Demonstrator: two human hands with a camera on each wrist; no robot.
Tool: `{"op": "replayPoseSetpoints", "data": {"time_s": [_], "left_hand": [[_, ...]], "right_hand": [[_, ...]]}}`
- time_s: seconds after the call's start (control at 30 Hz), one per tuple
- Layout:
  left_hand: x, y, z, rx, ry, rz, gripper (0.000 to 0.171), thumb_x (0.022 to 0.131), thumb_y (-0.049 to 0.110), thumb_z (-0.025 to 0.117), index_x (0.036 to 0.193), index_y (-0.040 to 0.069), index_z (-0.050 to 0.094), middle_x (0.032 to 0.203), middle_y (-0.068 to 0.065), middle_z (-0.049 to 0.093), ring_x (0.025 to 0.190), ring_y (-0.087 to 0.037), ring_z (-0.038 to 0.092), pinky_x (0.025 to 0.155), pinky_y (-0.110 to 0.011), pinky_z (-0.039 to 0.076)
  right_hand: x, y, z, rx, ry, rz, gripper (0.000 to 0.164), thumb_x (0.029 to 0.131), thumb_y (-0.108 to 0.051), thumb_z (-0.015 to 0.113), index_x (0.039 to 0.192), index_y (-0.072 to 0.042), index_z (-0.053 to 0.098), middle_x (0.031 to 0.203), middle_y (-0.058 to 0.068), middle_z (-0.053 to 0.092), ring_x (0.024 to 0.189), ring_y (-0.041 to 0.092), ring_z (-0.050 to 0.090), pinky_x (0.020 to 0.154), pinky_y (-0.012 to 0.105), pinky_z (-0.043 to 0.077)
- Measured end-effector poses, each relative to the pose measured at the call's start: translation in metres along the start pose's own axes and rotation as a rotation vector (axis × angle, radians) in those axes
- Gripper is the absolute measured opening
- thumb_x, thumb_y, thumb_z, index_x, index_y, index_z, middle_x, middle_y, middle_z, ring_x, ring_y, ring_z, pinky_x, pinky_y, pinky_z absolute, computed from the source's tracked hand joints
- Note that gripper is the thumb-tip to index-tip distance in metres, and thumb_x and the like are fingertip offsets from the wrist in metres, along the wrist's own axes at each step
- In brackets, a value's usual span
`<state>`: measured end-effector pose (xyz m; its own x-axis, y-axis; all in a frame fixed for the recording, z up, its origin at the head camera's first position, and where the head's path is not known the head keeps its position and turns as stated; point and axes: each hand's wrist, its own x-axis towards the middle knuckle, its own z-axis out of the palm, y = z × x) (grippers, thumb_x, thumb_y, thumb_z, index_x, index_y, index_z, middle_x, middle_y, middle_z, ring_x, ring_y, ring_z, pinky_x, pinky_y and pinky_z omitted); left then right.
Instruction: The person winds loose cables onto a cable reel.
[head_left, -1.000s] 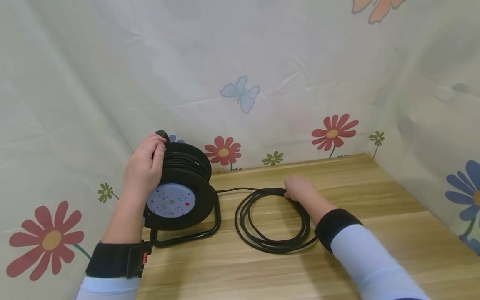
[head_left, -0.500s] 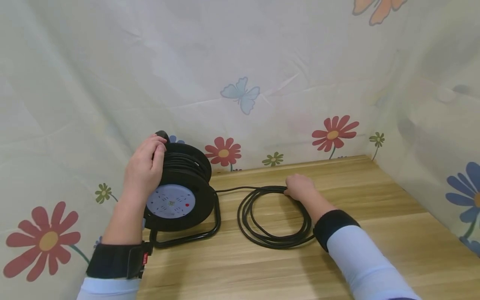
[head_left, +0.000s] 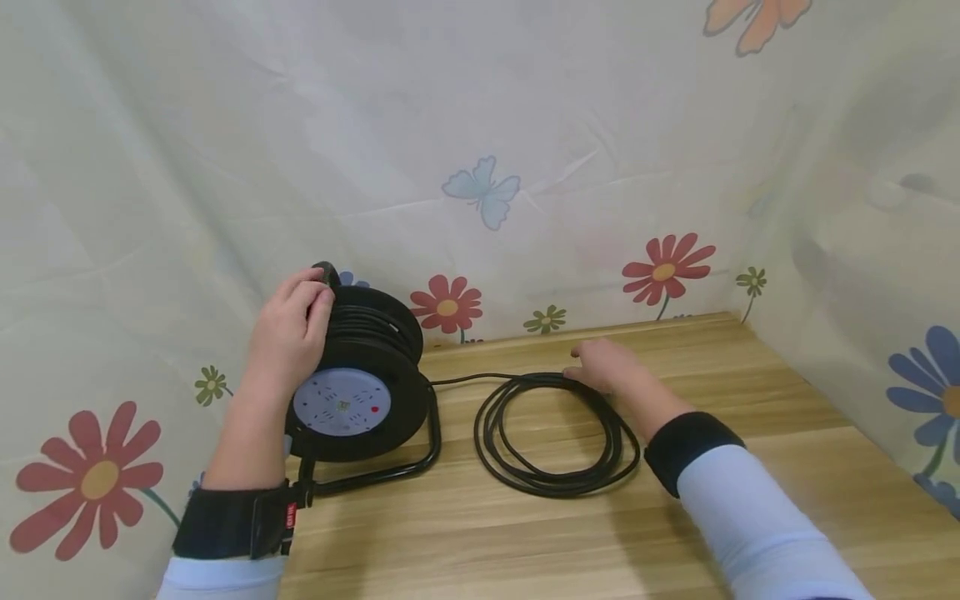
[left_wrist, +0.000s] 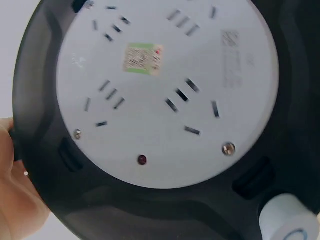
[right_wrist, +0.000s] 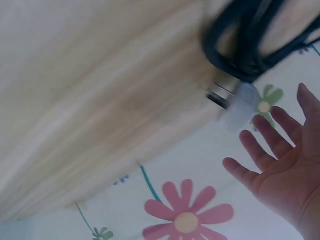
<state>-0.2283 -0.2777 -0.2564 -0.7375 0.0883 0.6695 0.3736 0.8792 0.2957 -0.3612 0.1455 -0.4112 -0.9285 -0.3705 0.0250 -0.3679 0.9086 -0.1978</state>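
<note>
On the left of the table stands a black cable reel (head_left: 408, 408) with a pale round socket panel (head_left: 342, 402) on its face. My left hand (head_left: 288, 333) grips the reel's black handle (head_left: 327, 273) at the top. A thin cable runs from the reel to a loose black cable coil (head_left: 558, 482) lying flat on the table. My right hand (head_left: 611, 367) is at the coil's upper right, its fingers spread. In the right wrist view, a whitish plug (right_wrist: 241, 107) with metal pins lies by the cable, close to those fingertips.
The wooden table (head_left: 465, 542) meets a hanging flower-print sheet (head_left: 555, 242) at the back and both sides. The reel rests on a black tube stand (head_left: 375, 479). In the left wrist view, a white knob (left_wrist: 287, 220) sticks out from the reel's face.
My right hand has let go of the coil and its fingers have spread. Before that, the coil shifted slightly. My left hand has stayed on the handle.
</note>
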Motion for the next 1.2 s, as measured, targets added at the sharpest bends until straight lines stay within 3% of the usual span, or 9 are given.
{"op": "replayPoseSetpoints", "data": {"time_s": [0.13, 0.23, 0.4, 0.63, 0.7, 0.77, 0.97, 1.1, 1.2], "left_hand": [[-0.012, 0.000, -0.006, -0.016, 0.097, -0.010, 0.037, 0.108, 0.030, 0.047, 0.125, 0.000, 0.060, 0.149, -0.016, 0.047, 0.136, -0.040, 0.044, 0.110, -0.058, 0.035], [-0.024, -0.004, -0.012, -0.049, 0.223, -0.044, 0.040, 0.106, 0.031, 0.049, 0.128, -0.002, 0.058, 0.141, -0.018, 0.052, 0.132, -0.038, 0.047, 0.108, -0.056, 0.036], [-0.049, -0.016, -0.021, 0.008, 0.417, -0.219, 0.041, 0.105, 0.034, 0.046, 0.117, -0.004, 0.058, 0.111, -0.022, 0.057, 0.104, -0.036, 0.054, 0.089, -0.051, 0.042], [-0.084, -0.035, -0.026, 0.129, 0.408, -0.461, 0.042, 0.102, 0.026, 0.040, 0.075, -0.001, 0.058, 0.062, -0.016, 0.049, 0.057, -0.030, 0.044, 0.051, -0.036, 0.033], [-0.092, -0.041, -0.028, 0.148, 0.356, -0.506, 0.043, 0.100, 0.025, 0.041, 0.069, 0.000, 0.058, 0.058, -0.014, 0.048, 0.056, -0.029, 0.043, 0.048, -0.035, 0.031], [-0.099, -0.047, -0.030, 0.172, 0.244, -0.551, 0.043, 0.099, 0.027, 0.044, 0.067, 0.002, 0.058, 0.056, -0.011, 0.046, 0.055, -0.029, 0.042, 0.047, -0.036, 0.031], [-0.111, -0.060, -0.034, 0.176, -0.238, -0.662, 0.049, 0.100, 0.040, 0.043, 0.066, 0.007, 0.052, 0.058, -0.005, 0.045, 0.056, -0.024, 0.042, 0.046, -0.035, 0.032], [-0.111, -0.067, -0.037, 0.120, -0.482, -0.679, 0.054, 0.101, 0.046, 0.045, 0.082, 0.000, 0.065, 0.071, -0.007, 0.061, 0.065, -0.025, 0.052, 0.053, -0.038, 0.040], [-0.111, -0.074, -0.034, 0.061, -0.609, -0.667, 0.058, 0.100, 0.048, 0.052, 0.100, -0.008, 0.064, 0.079, -0.009, 0.066, 0.068, -0.025, 0.055, 0.058, -0.039, 0.044]], "right_hand": [[-0.001, -0.016, -0.015, 0.054, 0.026, -0.056, 0.058, 0.101, -0.041, 0.062, 0.143, -0.001, 0.056, 0.141, 0.022, 0.057, 0.131, 0.044, 0.052, 0.106, 0.057, 0.040], [0.000, -0.028, -0.020, 0.095, 0.047, -0.123, 0.058, 0.101, -0.039, 0.063, 0.144, -0.001, 0.055, 0.144, 0.022, 0.055, 0.134, 0.043, 0.048, 0.108, 0.056, 0.038], [0.002, -0.046, -0.019, 0.144, 0.081, -0.221, 0.058, 0.099, -0.037, 0.066, 0.144, -0.001, 0.055, 0.150, 0.025, 0.046, 0.140, 0.044, 0.040, 0.111, 0.057, 0.034], [0.009, -0.069, -0.008, 0.167, 0.061, -0.264, 0.059, 0.100, -0.037, 0.065, 0.146, -0.003, 0.053, 0.155, 0.025, 0.040, 0.141, 0.044, 0.039, 0.112, 0.057, 0.033], [0.012, -0.076, -0.002, 0.165, 0.053, -0.290, 0.058, 0.100, -0.036, 0.065, 0.145, -0.002, 0.053, 0.153, 0.026, 0.041, 0.141, 0.044, 0.040, 0.112, 0.055, 0.033], [0.015, -0.083, 0.004, 0.164, 0.034, -0.316, 0.056, 0.100, -0.033, 0.065, 0.145, -0.001, 0.053, 0.152, 0.026, 0.042, 0.140, 0.043, 0.040, 0.113, 0.054, 0.033], [0.018, -0.102, 0.019, 0.175, -0.050, -0.324, 0.054, 0.104, -0.030, 0.059, 0.149, -0.002, 0.048, 0.154, 0.022, 0.042, 0.142, 0.038, 0.039, 0.114, 0.050, 0.033], [0.022, -0.114, 0.027, 0.167, -0.085, -0.302, 0.056, 0.105, -0.031, 0.058, 0.153, -0.006, 0.043, 0.158, 0.019, 0.038, 0.145, 0.035, 0.036, 0.115, 0.048, 0.031], [0.027, -0.122, 0.033, 0.150, -0.096, -0.295, 0.058, 0.106, -0.030, 0.056, 0.156, -0.006, 0.038, 0.161, 0.020, 0.033, 0.148, 0.035, 0.032, 0.117, 0.048, 0.028]]}}
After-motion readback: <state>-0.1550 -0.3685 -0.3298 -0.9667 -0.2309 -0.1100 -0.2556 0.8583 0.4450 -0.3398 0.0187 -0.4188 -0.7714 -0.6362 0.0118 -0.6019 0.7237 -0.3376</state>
